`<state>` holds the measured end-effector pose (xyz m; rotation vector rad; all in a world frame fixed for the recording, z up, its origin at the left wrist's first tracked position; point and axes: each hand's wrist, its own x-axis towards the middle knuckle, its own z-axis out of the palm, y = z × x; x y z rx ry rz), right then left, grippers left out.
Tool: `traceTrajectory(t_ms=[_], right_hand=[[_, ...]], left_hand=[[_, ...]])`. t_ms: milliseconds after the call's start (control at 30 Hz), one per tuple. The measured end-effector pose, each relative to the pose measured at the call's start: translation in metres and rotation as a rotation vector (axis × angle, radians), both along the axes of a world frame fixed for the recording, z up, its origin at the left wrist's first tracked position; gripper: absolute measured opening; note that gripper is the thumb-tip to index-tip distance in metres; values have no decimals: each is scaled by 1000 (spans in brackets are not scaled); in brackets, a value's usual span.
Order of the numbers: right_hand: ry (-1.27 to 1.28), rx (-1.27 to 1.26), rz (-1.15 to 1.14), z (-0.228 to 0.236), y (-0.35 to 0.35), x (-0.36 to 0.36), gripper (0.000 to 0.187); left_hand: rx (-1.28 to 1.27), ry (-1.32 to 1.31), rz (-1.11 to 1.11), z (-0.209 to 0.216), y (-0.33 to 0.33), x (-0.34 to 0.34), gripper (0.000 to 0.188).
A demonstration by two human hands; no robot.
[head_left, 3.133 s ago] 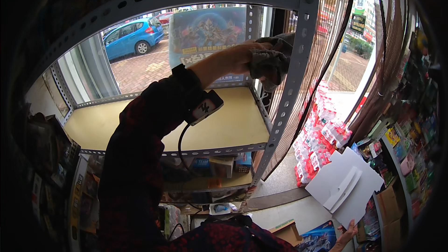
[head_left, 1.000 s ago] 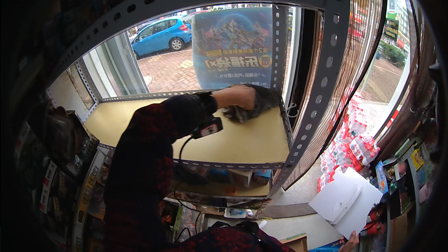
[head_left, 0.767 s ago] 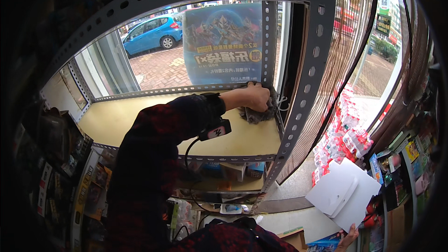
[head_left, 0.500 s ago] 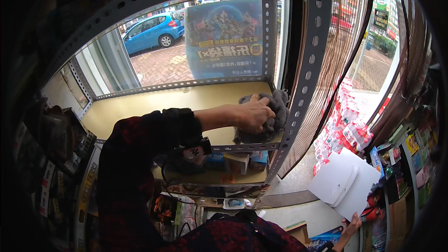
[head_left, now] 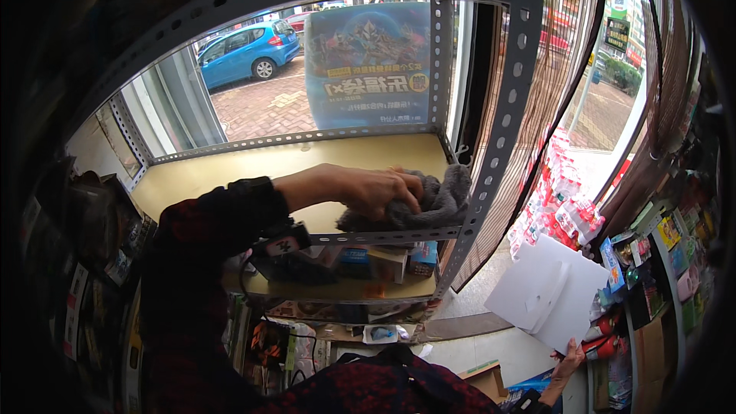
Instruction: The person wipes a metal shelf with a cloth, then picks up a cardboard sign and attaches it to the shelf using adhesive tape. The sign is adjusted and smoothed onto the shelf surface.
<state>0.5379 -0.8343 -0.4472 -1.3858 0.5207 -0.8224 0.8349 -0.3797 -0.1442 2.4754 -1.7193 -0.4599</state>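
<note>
My left hand [head_left: 381, 193] grips a bunched grey cloth [head_left: 437, 201], pressing it on the pale yellow shelf board [head_left: 230, 172] near its right front corner. The fingers curl into the cloth, which bulges out to the right against the upright. Low on the right, my right hand [head_left: 567, 360] pinches the lower edge of some flat white boards [head_left: 540, 287], held out beside the shelf. These boards look stiff, with a raised strip across the middle; their exact kind I cannot make out.
A grey perforated metal upright [head_left: 498, 146] frames the shelf's right side. Behind it is a window with a poster [head_left: 369, 65]. Red-and-white wrapped packs [head_left: 563, 215] stand by the curtain [head_left: 563, 84]. Small boxes [head_left: 354, 262] sit on the tier below. Stocked shelves [head_left: 652, 276] line the right.
My left hand has moved left and slightly nearer along the board, dragging the grey cloth into a longer, flatter bunch. The white boards in my right hand have shifted slightly left.
</note>
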Motion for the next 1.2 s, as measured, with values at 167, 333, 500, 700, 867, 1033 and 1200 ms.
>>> traceTrajectory(t_ms=[167,333,500,700,867,1033,1200], right_hand=[[77,25,-159,-13,-10,-49,26],[71,51,-345,-33,-26,-103,28],[87,47,-438,-38,-34,-119,28],[83,34,-369,-28,-27,-95,27],[106,42,-230,-20,-9,-76,25],[68,-13,-215,-12,-7,-44,24],[116,43,-99,-11,-5,-10,24]], left_hand=[[137,29,37,8,12,3,51],[239,-38,-100,10,20,21,47],[-622,246,311,-17,-43,35,34],[-1196,876,241,46,0,66,20],[-429,82,813,63,162,50,12],[-28,-260,1206,-11,214,27,19],[-269,-57,810,-32,123,53,17]])
